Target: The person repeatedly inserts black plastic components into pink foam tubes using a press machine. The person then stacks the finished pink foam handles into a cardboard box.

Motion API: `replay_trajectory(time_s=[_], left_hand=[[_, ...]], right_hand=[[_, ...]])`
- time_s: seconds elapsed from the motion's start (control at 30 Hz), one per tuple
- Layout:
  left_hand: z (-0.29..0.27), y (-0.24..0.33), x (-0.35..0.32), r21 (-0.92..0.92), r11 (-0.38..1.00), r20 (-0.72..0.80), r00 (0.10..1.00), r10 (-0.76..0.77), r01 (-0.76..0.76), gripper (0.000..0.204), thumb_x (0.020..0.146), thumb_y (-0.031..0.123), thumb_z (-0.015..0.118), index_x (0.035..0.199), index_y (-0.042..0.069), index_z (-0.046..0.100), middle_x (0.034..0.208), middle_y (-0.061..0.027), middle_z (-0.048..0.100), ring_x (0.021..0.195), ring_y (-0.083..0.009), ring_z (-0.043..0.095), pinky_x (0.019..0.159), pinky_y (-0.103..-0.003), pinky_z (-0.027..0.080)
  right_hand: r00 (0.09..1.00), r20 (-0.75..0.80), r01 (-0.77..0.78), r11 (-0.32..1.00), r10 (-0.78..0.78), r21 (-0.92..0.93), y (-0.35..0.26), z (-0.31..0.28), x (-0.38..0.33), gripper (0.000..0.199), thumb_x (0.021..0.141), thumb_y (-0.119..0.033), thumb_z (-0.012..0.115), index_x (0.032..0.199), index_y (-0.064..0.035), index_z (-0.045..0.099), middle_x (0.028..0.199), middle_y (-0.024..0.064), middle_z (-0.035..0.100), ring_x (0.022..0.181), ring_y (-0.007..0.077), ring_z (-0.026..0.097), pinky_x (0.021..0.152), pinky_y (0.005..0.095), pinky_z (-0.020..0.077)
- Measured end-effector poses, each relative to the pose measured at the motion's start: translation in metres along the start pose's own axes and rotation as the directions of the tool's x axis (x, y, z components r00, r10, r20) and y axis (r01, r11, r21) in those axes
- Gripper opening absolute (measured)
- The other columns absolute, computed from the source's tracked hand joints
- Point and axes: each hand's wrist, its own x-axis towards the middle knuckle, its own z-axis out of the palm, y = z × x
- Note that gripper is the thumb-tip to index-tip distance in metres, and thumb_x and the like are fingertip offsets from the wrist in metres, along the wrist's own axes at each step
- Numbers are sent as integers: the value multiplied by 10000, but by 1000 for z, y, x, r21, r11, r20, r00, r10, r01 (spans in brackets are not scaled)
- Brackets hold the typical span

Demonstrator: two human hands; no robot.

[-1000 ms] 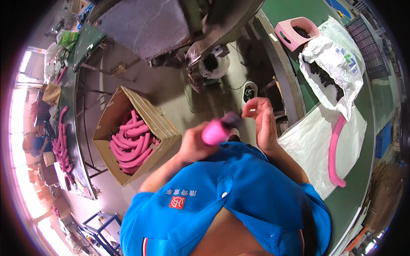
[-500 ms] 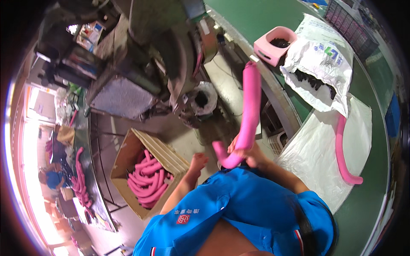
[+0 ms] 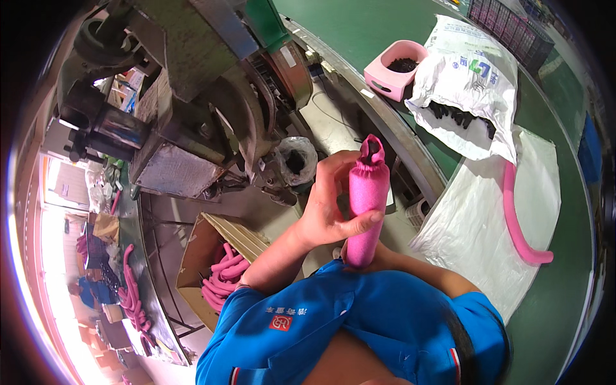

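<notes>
A pink foam tube stands nearly upright in front of my chest. Its top end is puckered, and something dark shows inside the opening. My left hand is closed round the upper part, thumb across the near side and fingers curled behind. Lower down, my right hand grips the tube close to my shirt, its fingers mostly hidden behind the foam. At the right, a white woven sack lies with its mouth towards me, showing several small black pieces. Another pink tube sticks out past it.
A dark metal machine rises at the upper left. Below it, a cardboard box holds several pink tubes. On the green bench are a pink bin with black pieces and a dark crate. A person is at far left.
My left hand has come up from beside the box and closed on the tube's upper part. The tube's top has tipped towards me and lowered, showing its puckered opening.
</notes>
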Motion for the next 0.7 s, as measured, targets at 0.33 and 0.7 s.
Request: replay_trajectory(time_s=[0.33, 0.7], left_hand=[[9, -4, -30, -218, 957, 24, 981, -190, 191, 600, 698, -26, 726, 989, 123, 223, 960, -176, 512, 709, -265, 650, 611, -382, 544], [16, -2, -53, -344, 909, -165, 938, -305, 235, 610, 719, -36, 713, 1091, 124, 257, 962, -42, 488, 812, -99, 516, 683, -276, 473]], right_hand=[[998, 24, -54, 998, 54, 19, 7, 9, 4, 340, 714, -156, 780, 1004, -80, 621, 926, 56, 631, 918, 184, 605, 784, 328, 480], [872, -299, 343, 919, -388, -192, -118, -38, 34, 769, 786, -279, 753, 1365, 20, 345, 1317, 172, 441, 1225, 270, 465, 1001, 402, 376]])
